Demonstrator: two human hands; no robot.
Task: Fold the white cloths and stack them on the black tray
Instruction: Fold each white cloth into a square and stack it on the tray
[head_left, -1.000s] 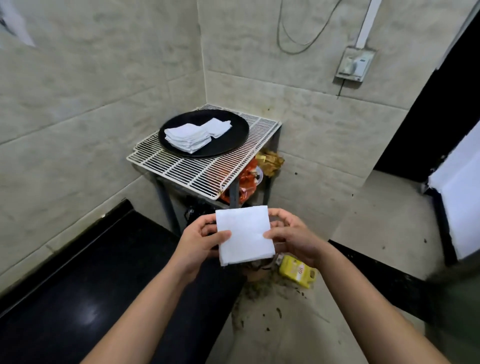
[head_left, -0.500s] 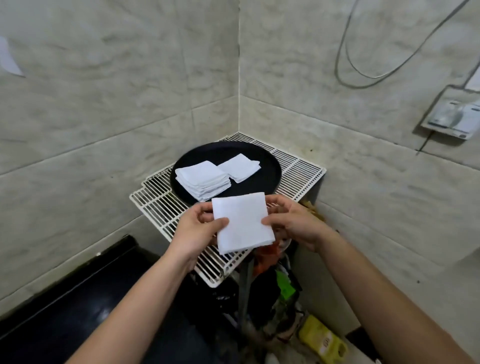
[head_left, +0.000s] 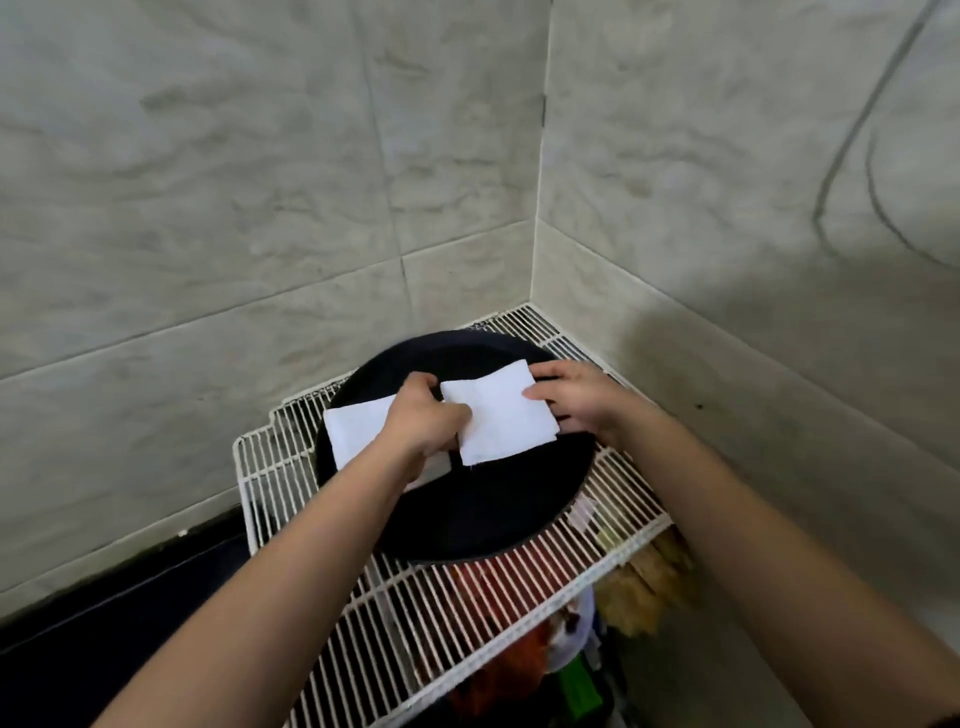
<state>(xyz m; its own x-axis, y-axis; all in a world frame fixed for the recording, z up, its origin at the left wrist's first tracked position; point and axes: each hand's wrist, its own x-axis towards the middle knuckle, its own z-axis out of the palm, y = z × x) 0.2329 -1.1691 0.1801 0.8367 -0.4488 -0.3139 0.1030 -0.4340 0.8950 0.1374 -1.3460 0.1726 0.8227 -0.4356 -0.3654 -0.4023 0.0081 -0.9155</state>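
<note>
White folded cloth (head_left: 503, 415) held over black tray (head_left: 483, 509), both hands on it. L hand (head_left: 423, 423) pinches cloth's left edge, thumb on top, fingers curled under. R hand (head_left: 574, 397) grips right edge, thumb tip on top face, other fingers beneath. Cloth approx. square, tilted slightly, sits above tray's rear-centre; can't tell if it touches tray or whatever lies under it. Second white cloth pile (head_left: 356, 428) on tray's left side, partly hidden by L wrist; layer count not readable. Tray round, resting on white wire rack (head_left: 415, 618) set into corner of tiled wall (head_left: 260, 208). Tray front half bare. Below rack: red and green packets (head_left: 519, 670), blurred, contents unclear. Black counter (head_left: 104, 639) lower left. Both forearms bare, reaching fwd from bottom of view.
</note>
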